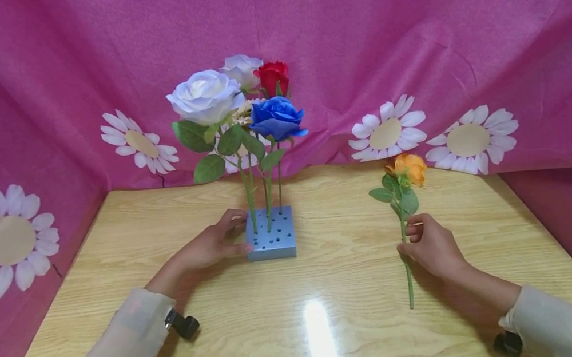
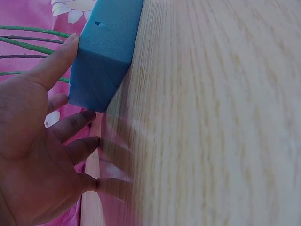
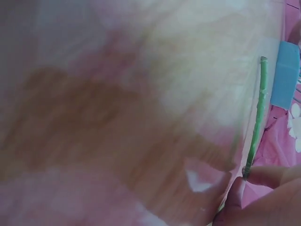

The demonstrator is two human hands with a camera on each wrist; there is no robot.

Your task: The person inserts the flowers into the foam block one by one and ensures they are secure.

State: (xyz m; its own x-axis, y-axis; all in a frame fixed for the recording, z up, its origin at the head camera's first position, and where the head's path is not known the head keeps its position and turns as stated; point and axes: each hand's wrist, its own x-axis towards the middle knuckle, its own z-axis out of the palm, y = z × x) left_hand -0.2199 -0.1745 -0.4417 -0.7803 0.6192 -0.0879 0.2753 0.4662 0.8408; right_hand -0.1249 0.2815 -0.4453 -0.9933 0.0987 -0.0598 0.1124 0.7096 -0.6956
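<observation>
On the table stands a blue foam block point(image 1: 271, 243) with several holes in its top. Upright in it are a large white rose point(image 1: 206, 97), another white rose point(image 1: 242, 70) behind, a red rose point(image 1: 273, 77) and a blue rose point(image 1: 278, 118). My left hand point(image 1: 214, 243) holds the block at its left side, thumb towards the front and fingers at the back; the left wrist view shows the thumb point(image 2: 63, 56) at its top edge. To the right, my right hand point(image 1: 434, 244) pinches the green stem point(image 3: 257, 117) of an orange flower point(image 1: 409, 169), its bloom pointing away from me.
The wooden table point(image 1: 346, 264) ends at the back against a magenta cloth point(image 1: 313, 26) printed with daisies. A pale flower partly shows behind the roses. Small black devices sit at both sleeve cuffs. Light glares off the table front.
</observation>
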